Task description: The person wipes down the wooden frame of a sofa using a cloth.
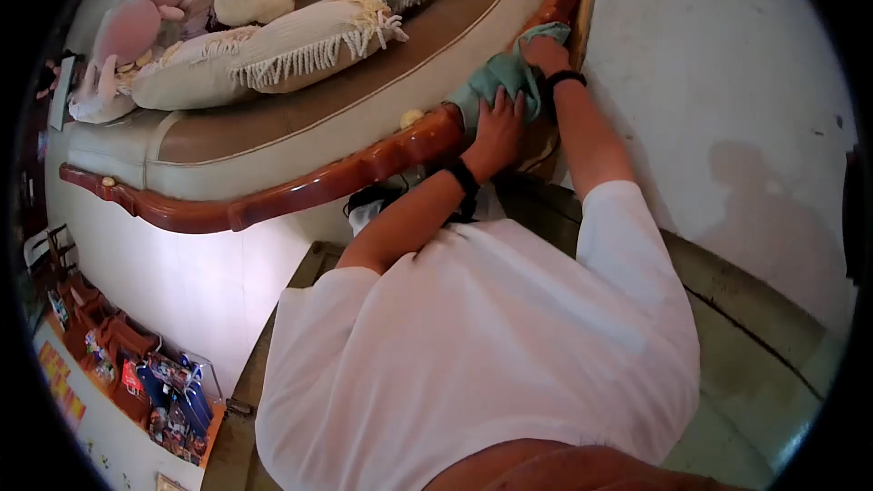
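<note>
A green cloth (498, 75) is draped over the corner of the sofa's carved, glossy wooden trim (382, 162). My left hand (497, 135) presses the cloth against the wood, fingers curved over it and slightly apart. Farther along the same edge, my right hand (546, 55) is closed around the bunched far end of the cloth, and its fingertips are partly hidden. Both wrists have dark bands. Beside my left hand, a round cream knob (412, 117) sits on the trim.
Fringed cream cushions (318, 41) and a pink stuffed toy (127, 32) lie on the sofa seat (364, 95). A pale wall (718, 64) rises close to my right arm. At the lower left, wooden chairs (118, 336) and assorted packages (173, 400) stand on the floor.
</note>
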The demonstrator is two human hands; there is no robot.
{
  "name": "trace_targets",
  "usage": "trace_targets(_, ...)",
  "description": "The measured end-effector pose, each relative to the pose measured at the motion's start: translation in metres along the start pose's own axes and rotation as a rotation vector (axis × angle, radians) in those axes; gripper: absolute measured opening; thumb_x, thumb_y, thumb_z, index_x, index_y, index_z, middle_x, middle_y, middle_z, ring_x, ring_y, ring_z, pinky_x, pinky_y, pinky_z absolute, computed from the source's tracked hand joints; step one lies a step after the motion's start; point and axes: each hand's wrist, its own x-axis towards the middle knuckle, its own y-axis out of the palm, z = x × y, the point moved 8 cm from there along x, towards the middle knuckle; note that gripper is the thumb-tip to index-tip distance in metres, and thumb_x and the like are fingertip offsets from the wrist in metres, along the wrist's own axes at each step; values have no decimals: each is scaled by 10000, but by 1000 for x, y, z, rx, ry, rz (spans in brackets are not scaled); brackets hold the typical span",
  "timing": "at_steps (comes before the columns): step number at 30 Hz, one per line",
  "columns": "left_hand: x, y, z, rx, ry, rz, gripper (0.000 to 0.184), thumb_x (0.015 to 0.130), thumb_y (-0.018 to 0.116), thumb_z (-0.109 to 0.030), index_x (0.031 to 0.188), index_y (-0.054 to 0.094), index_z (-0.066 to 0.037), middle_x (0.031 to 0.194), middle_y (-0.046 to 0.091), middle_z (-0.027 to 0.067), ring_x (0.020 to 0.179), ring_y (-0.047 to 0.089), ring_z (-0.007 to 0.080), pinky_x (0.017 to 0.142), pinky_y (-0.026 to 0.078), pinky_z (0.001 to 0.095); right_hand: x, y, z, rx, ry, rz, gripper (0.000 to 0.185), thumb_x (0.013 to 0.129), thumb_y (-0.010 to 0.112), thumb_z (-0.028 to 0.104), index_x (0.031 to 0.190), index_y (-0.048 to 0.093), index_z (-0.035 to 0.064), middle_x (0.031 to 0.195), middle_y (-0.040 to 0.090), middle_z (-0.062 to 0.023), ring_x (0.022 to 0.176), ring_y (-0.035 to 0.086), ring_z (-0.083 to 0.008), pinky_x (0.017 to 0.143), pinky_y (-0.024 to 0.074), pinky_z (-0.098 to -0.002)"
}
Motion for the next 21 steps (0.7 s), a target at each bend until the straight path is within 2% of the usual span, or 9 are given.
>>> trace_targets(2, 19, 3, -5, -16, -25, 45, 747, 915, 550, -376, 1514, 289, -16, 1492, 401, 186, 1435, 260, 367, 1083, 213, 656, 17, -4, -2, -37, -49, -37, 552, 956, 463, 469, 1134, 688, -2, 1240, 630, -220, 1132, 607, -370, 957, 472, -496)
trace_targets(4, 35, -6, -6, -32, -60, 77, 745, 922, 543, -394, 1510, 297, -9, 1512, 376, 185, 1439, 253, 368, 1089, 200, 657, 27, -17, 12, -173, -247, -168, 435, 938, 527, 383, 1068, 714, 13, 1156, 666, -219, 1041, 656, -358, 864, 522, -483)
trace_targets(7, 49, -1, -13, -7, -7, 176, 724, 922, 539, -418, 1507, 331, -45, 1537, 354, 144, 1449, 232, 368, 1099, 182, 665, 43, -19, 15, -280, -234, -244, 313, 919, 560, 283, 980, 730, 27, 1032, 705, -193, 930, 693, -343, 752, 556, -466)
trace_targets(9, 59, 8, -18, -97, 55, 120, 636, 932, 495, -414, 1463, 431, -70, 1531, 371, 131, 1458, 215, 359, 1116, 137, 659, 47, -19, 16, -287, -295, -328, 270, 907, 570, 239, 947, 730, 24, 976, 711, -181, 891, 700, -337, 724, 561, -460)
trace_targets(14, 57, 16, -7, -60, 67, 146, 596, 924, 505, -383, 1429, 474, -69, 1521, 384, 132, 1474, 192, 326, 1140, 116, 635, 32, -9, 9, -358, -363, -455, 189, 885, 592, 153, 898, 725, 20, 853, 709, -168, 803, 703, -338, 690, 569, -468)
trace_targets(16, 51, 27, -4, -68, 72, 141, 587, 924, 505, -370, 1428, 474, -72, 1525, 377, 135, 1478, 185, 315, 1144, 119, 630, 15, 2, -5, -423, -195, -187, 206, 880, 589, 158, 996, 701, 31, 1174, 642, -201, 1025, 645, -381, 827, 535, -493)
trace_targets(17, 48, 28, -2, -31, 55, 68, 588, 926, 508, -370, 1431, 471, -72, 1529, 372, 136, 1481, 182, 302, 1140, 126, 635, 0, 6, -6, -423, -197, -191, 206, 880, 589, 158, 996, 701, 31, 1174, 642, -201, 1025, 645, -381, 827, 535, -493)
trace_targets(19, 38, 17, 1, 6, 36, -10, 589, 928, 511, -370, 1434, 468, -72, 1533, 368, 136, 1484, 179, 290, 1137, 133, 640, -27, 7, 0, -458, -273, -414, 202, 904, 589, 159, 967, 722, 22, 1224, 603, -239, 1115, 590, -380, 850, 520, -546)
trace_targets(21, 23, 8, 8, 21, -31, 49, 608, 902, 561, -338, 1445, 451, -86, 1538, 343, 179, 1453, 225, 337, 1114, 176, 639, -31, 17, 6, -437, -216, -310, 219, 908, 589, 170, 1007, 717, 21, 1298, 549, -241, 1203, 515, -389, 911, 484, -553)
